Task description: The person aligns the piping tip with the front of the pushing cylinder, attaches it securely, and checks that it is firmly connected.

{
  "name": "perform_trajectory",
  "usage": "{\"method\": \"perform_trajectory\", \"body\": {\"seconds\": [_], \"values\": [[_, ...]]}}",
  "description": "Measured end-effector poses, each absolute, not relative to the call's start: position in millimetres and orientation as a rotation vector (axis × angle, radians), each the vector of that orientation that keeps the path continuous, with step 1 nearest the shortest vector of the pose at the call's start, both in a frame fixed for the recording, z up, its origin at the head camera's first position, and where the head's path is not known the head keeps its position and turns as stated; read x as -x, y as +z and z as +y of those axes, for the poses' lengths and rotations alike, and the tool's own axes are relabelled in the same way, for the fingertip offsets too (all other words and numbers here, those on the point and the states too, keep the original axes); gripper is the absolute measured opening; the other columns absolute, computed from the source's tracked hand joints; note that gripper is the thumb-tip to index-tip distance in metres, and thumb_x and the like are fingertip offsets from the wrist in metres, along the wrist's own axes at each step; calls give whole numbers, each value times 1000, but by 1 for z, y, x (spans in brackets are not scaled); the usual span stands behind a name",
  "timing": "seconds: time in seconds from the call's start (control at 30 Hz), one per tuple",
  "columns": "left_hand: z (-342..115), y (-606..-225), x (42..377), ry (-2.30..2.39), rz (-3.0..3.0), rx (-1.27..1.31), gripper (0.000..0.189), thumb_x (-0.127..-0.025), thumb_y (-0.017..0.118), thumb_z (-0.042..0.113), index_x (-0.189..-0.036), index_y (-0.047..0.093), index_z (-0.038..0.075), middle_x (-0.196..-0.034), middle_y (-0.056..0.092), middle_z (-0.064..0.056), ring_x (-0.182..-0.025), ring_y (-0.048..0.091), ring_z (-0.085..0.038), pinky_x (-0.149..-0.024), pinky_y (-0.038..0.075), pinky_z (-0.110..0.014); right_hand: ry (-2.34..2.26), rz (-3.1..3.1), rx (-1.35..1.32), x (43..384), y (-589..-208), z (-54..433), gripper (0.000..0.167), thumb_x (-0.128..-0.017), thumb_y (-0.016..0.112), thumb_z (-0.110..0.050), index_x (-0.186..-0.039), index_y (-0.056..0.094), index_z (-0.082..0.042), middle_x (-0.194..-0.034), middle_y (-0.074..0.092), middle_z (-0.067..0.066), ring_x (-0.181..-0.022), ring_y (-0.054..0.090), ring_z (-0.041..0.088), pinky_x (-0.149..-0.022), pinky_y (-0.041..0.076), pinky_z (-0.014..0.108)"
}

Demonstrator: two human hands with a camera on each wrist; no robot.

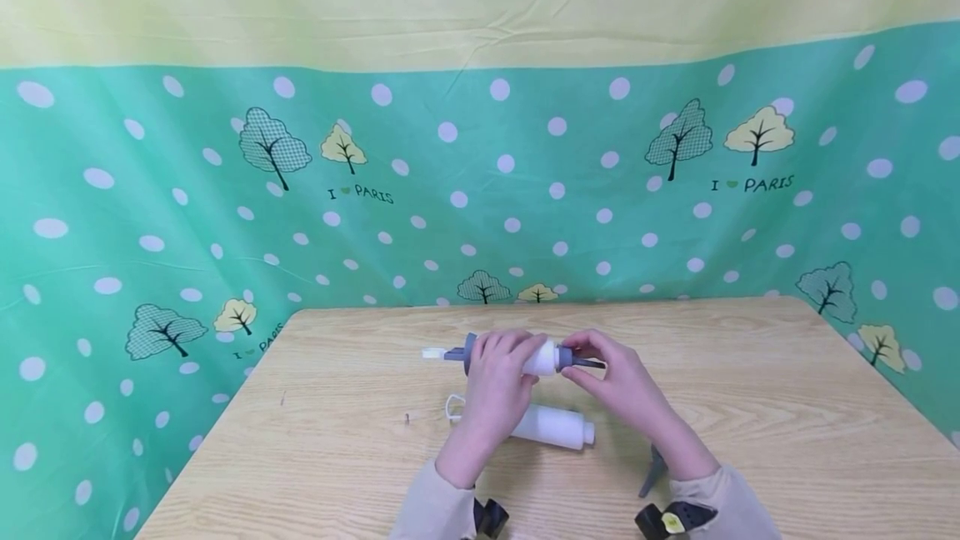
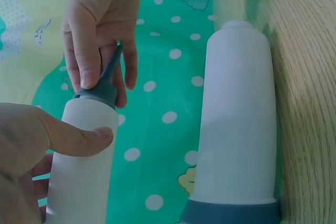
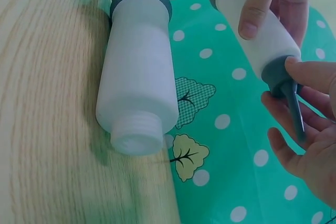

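A white squeeze bottle [image 2: 79, 177] with a grey collar at one end is held level above the table, gripped round its body by my left hand [image 1: 497, 377]. At its other end sits a grey nozzle cap [image 3: 280, 77] with a long thin spout. My right hand [image 1: 618, 373] pinches that cap between thumb and fingers. Below them a second white bottle [image 1: 551, 426] lies on its side on the table, its threaded neck [image 3: 137, 135] bare and pointing right. A loose grey nozzle [image 1: 652, 472] lies by my right forearm, partly hidden by it.
The wooden table [image 1: 337, 457] runs back to a green dotted cloth [image 1: 510, 223] hanging behind it. A tiny dark bit [image 1: 407, 418] lies left of the bottles. A white loop [image 1: 453, 408] sticks out at the lying bottle's left end.
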State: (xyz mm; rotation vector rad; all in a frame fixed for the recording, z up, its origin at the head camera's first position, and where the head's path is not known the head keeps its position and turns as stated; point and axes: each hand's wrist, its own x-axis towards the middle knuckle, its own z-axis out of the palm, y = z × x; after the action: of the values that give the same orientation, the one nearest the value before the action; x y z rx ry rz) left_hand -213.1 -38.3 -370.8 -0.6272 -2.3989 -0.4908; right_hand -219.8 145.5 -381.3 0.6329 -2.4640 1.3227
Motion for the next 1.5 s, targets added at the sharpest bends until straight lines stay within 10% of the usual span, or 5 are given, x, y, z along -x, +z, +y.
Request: {"method": "perform_trajectory", "body": {"seconds": [0.57, 0.9, 1.5], "values": [[-39, -371, 214, -484, -2369, 663, 53, -64, 79, 10, -113, 63, 22, -110, 63, 3, -103, 53, -16, -98, 34, -38, 1417, -2543, -614, 220, -380, 149, 24, -91, 53, -29, -108, 58, -12, -91, 61, -2, -85, 57, 12, -76, 48, 26], [-39, -373, 215, -479, -2360, 682, 52, -63, 79, 10, -112, 64, 21, -109, 63, 4, -103, 54, -16, -97, 34, -37, 1348, -2558, -669, 221, -382, 150, 41, -78, 71, -19, -113, 51, -11, -93, 63, -2, -91, 62, 19, -84, 48, 43], [-39, -372, 215, -455, -2317, 703, 53, -61, 80, 12, -111, 64, 21, -107, 64, 4, -101, 55, -16, -95, 36, -37, 1351, -2589, -686, 222, -381, 155, 30, -85, 62, -30, -110, 56, -14, -102, 63, -1, -99, 60, 20, -83, 48, 37]]}}
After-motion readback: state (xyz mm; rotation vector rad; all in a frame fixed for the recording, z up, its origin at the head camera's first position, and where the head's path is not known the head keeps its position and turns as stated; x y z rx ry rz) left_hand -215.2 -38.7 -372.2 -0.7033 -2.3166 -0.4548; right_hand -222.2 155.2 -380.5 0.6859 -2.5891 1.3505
